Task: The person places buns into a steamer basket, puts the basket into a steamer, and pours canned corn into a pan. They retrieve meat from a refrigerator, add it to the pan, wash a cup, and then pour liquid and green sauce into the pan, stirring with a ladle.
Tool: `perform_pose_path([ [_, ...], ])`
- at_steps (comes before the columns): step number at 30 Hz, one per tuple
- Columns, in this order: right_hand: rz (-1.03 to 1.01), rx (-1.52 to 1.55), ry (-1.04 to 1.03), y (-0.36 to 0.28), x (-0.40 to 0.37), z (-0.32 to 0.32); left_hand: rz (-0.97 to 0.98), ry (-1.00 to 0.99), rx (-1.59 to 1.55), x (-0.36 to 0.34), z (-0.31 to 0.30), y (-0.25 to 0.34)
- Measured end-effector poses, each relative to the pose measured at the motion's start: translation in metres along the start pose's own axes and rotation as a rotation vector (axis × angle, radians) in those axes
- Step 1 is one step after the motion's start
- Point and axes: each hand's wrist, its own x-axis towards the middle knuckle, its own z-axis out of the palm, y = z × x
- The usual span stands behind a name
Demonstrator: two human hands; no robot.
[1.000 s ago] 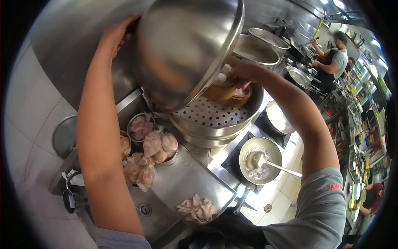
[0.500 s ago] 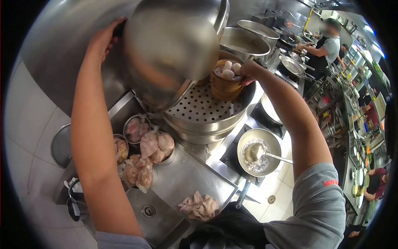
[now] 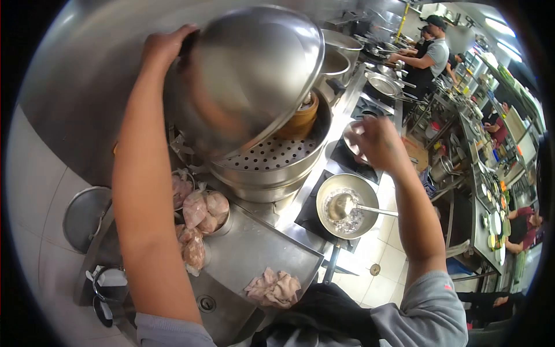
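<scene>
Our right hand (image 3: 374, 143), loosely open, has left the basket (image 3: 300, 121) seemingly settled inside the steamer's right rim (image 3: 321, 147). Our left hand (image 3: 165, 49) grips the lid (image 3: 260, 63).

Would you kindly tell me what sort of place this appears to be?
Most likely a restaurant kitchen: there is a large steamer with a bamboo basket inside, a ladle in a pan, and several other people in the background.
</scene>
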Motion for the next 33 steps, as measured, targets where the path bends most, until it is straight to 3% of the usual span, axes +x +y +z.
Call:
perform_pose_path([
  [3, 0.183, 0.174, -0.072, 0.018, -0.077, -0.024, -0.022, -0.001, 0.245, -0.026, 0.037, 0.044],
  [7, 0.344, 0.322, 0.148, 0.077, -0.155, -0.054, -0.015, -0.101, 0.392, -0.042, 0.093, 0.067],
  [9, 0.510, 0.253, 0.220, 0.096, -0.185, -0.078, 0.056, -0.096, 0.434, -0.047, 0.111, 0.070],
  [15, 0.613, 0.239, 0.463, 0.139, -0.266, -0.133, 0.166, -0.201, 0.657, -0.022, 0.144, 0.055],
  [16, 0.677, 0.205, 0.432, 0.149, -0.279, -0.144, 0.204, -0.231, 0.694, 0.006, 0.154, 0.039],
  [17, 0.744, 0.169, 0.395, 0.161, -0.293, -0.153, 0.315, -0.328, 0.599, 0.027, 0.157, 0.021],
  [18, 0.795, 0.142, 0.341, 0.174, -0.306, -0.157, 0.310, -0.502, 0.390, 0.030, 0.156, 0.012],
  [20, 1.004, 0.113, 0.013, 0.227, -0.332, -0.159, 0.371, -0.411, 0.522, 0.055, 0.143, -0.004],
  [21, 1.066, 0.116, -0.163, 0.264, -0.345, -0.150, 0.333, 0.039, 0.782, 0.034, 0.131, 0.002],
  [22, 1.107, 0.207, -0.289, 0.307, -0.357, -0.135, 0.371, 0.125, 0.769, 0.002, 0.115, 0.020],
  [24, 1.175, 0.405, -0.462, 0.394, -0.372, -0.083, 0.398, -0.091, 0.477, -0.008, 0.083, 0.032],
  [25, 1.209, 0.509, -0.506, 0.438, -0.377, -0.053, 0.400, -0.063, 0.459, -0.040, 0.082, 0.047],
  [29, 1.349, 0.629, -0.268, 0.613, -0.355, 0.070, 0.295, -0.082, 0.209, -0.149, 0.096, 0.081],
  [30, 1.215, 0.591, -0.270, 0.656, -0.344, 0.108, 0.276, -0.087, 0.233, -0.196, 0.108, 0.102],
  [31, 1.081, 0.558, -0.272, 0.688, -0.329, 0.136, 0.247, -0.082, 0.247, -0.230, 0.116, 0.112],
  [33, 1.215, 0.755, -0.284, 0.696, -0.272, 0.155, 0.112, -0.088, 0.295, -0.292, 0.136, 0.120],
])
